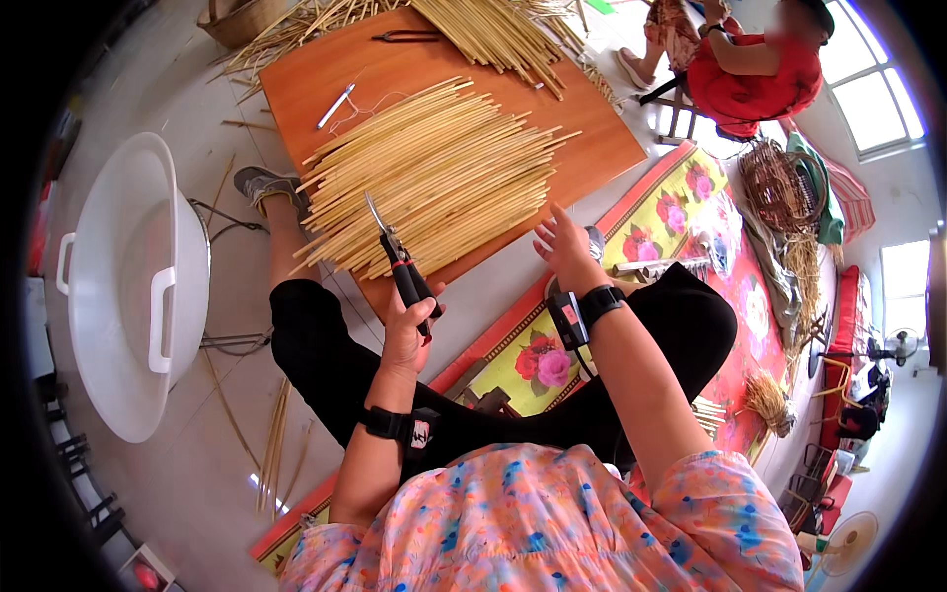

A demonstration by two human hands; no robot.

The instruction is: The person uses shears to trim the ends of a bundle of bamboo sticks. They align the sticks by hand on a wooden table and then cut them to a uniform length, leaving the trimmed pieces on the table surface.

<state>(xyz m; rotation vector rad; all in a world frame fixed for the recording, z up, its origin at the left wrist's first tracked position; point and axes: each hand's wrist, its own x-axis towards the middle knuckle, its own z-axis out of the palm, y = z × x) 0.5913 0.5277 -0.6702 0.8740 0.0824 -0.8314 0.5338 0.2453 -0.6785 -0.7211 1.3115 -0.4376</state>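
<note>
My left hand point(400, 333) is wrapped round a pair of black-handled snips point(401, 268) with red trim. Their pointed metal blades reach over the near left ends of a layer of straw-coloured sticks point(434, 178), laid side by side on an orange-brown board point(306, 79). Off the near right corner of that layer is my right hand point(564, 245), open and holding nothing, its fingers apart. A white pen-like tool point(336, 107) and a loose thin thread lie on the board beyond the sticks.
A second stick bundle point(493, 39) and dark tongs or pliers point(404, 37) lie at the board's far side. Left stands a large white two-handled basin point(118, 296). A flowered mat point(538, 367) spreads right, near a wicker basket point(781, 185). Another person point(755, 79) sits far right.
</note>
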